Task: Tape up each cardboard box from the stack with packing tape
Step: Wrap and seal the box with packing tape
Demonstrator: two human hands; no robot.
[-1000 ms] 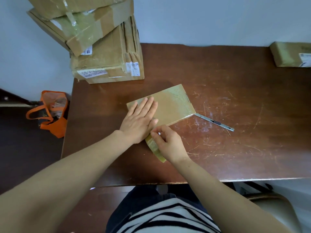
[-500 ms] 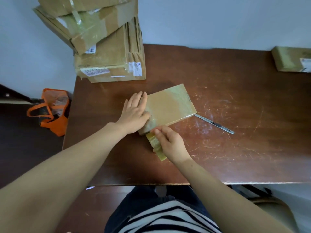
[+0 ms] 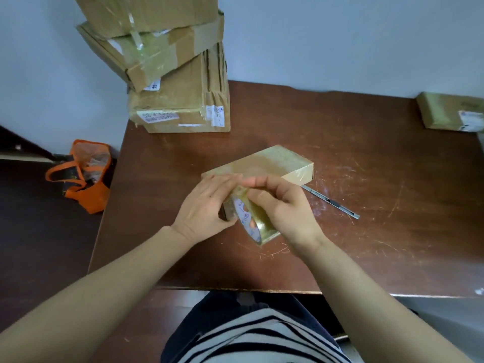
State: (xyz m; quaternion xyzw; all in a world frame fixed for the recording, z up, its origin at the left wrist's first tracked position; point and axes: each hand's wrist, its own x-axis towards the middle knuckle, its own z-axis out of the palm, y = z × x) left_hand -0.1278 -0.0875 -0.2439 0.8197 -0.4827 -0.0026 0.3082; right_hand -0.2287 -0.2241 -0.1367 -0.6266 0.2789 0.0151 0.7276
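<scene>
- Our left hand and right hand both curl round the tape roll, tilted over the bench at the near end of the small box; the fingertips meet at the roll's top, seemingly picking at the loose end.
- We judge the roll light and stiff, its film slick and clingy, so best gripped by the rim; the small box looks light and may slide, so it wants pressing flat.
- The stack leans at the far left corner; a cutter lies just right of the small box, nearest our right hand; another box sits far right; an orange bag stands on the floor.
</scene>
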